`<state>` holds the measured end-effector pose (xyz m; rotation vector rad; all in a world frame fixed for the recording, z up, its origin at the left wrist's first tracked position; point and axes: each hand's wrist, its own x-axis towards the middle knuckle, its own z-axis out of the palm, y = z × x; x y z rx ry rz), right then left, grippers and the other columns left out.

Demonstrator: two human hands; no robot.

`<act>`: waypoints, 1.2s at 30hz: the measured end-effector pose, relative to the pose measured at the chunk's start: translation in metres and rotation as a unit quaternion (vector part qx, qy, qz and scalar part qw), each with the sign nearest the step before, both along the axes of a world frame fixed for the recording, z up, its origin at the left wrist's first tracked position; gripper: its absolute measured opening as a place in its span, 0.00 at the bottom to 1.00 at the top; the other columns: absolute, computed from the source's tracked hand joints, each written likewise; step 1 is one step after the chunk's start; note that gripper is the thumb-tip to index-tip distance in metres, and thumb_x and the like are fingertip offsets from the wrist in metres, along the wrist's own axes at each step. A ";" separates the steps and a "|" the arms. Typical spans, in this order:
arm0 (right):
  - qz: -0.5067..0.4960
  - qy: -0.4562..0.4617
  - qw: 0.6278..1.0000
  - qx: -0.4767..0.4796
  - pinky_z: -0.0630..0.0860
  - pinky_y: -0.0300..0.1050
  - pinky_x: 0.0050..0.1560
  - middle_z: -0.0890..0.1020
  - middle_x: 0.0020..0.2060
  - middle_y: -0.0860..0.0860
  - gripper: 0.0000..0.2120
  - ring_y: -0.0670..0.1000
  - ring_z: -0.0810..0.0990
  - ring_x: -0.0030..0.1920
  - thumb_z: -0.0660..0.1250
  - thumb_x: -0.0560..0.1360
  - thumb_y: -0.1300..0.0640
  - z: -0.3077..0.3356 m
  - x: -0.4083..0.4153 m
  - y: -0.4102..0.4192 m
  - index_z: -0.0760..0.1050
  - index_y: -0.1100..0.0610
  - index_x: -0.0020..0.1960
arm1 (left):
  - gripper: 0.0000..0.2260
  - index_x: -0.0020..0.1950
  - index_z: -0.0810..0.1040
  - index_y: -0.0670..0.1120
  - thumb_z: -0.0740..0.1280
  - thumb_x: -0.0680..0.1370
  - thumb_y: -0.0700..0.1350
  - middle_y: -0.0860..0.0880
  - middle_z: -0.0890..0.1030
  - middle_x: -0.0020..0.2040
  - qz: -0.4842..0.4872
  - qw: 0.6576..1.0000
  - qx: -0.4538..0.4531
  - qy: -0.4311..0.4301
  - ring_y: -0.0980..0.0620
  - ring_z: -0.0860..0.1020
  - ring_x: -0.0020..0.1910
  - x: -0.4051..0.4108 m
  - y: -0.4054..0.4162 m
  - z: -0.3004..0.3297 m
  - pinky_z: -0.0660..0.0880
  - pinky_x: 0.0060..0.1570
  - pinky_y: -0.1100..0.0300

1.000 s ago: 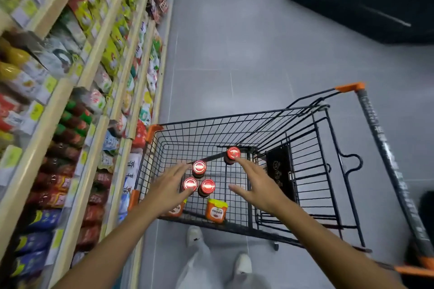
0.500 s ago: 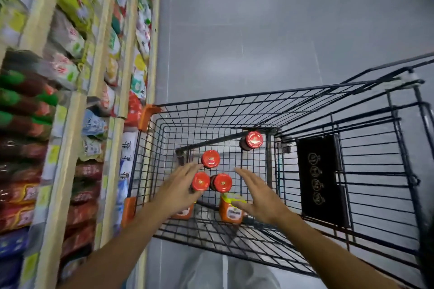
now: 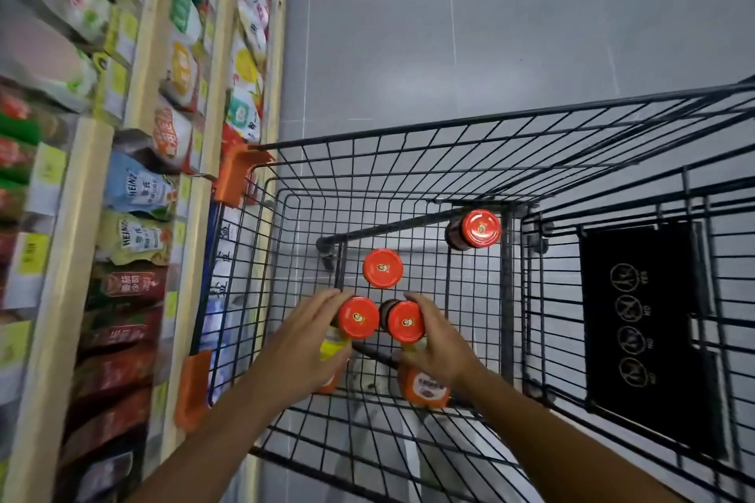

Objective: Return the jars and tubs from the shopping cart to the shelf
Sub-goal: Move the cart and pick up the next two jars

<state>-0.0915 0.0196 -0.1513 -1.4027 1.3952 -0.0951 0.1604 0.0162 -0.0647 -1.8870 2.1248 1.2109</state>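
A black wire shopping cart (image 3: 408, 159) holds several jars with red lids and two orange tubs. My left hand (image 3: 302, 339) wraps around the left front jar (image 3: 358, 318). My right hand (image 3: 439, 343) wraps around the right front jar (image 3: 405, 322). A third jar (image 3: 383, 267) stands just behind them, and another (image 3: 476, 229) sits at the cart's far right corner. An orange tub (image 3: 425, 388) stands under my right hand; a yellow-lidded tub (image 3: 333, 347) is mostly hidden under my left hand.
Wooden-edged shelves (image 3: 69, 241) run along the left, packed with sauce pouches and dark bottles, close against the cart's orange corner bumpers (image 3: 237, 171). A black sign panel (image 3: 649, 331) hangs on the cart's right side. Grey tiled floor (image 3: 449, 33) lies beyond.
Both hands have dropped lower into the cart and closed around the two front jars. The view has tilted down and moved closer to the cart.
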 end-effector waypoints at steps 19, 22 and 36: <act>-0.100 -0.075 0.985 -0.122 0.73 0.31 0.62 0.76 0.66 0.33 0.38 0.36 0.75 0.66 0.83 0.68 0.54 0.064 -0.031 0.023 0.68 0.43 0.72 | 0.42 0.81 0.50 0.53 0.74 0.75 0.46 0.53 0.55 0.80 -0.124 0.991 0.028 -0.051 0.52 0.58 0.78 -0.012 -0.016 -0.052 0.66 0.74 0.52; -0.093 -0.080 0.985 -0.118 0.74 0.34 0.63 0.75 0.67 0.35 0.40 0.40 0.75 0.67 0.83 0.67 0.56 0.070 -0.040 0.027 0.68 0.44 0.73 | 0.42 0.81 0.51 0.53 0.74 0.76 0.44 0.53 0.56 0.80 -0.142 0.988 0.015 -0.056 0.51 0.61 0.78 -0.014 -0.018 -0.067 0.69 0.72 0.52; -0.114 -0.070 0.982 -0.135 0.73 0.28 0.59 0.76 0.63 0.32 0.39 0.32 0.75 0.63 0.82 0.66 0.49 0.125 -0.054 0.022 0.66 0.36 0.71 | 0.35 0.73 0.65 0.58 0.79 0.72 0.47 0.59 0.73 0.68 -0.054 0.995 0.004 0.080 0.58 0.76 0.64 -0.004 -0.014 -0.024 0.76 0.63 0.60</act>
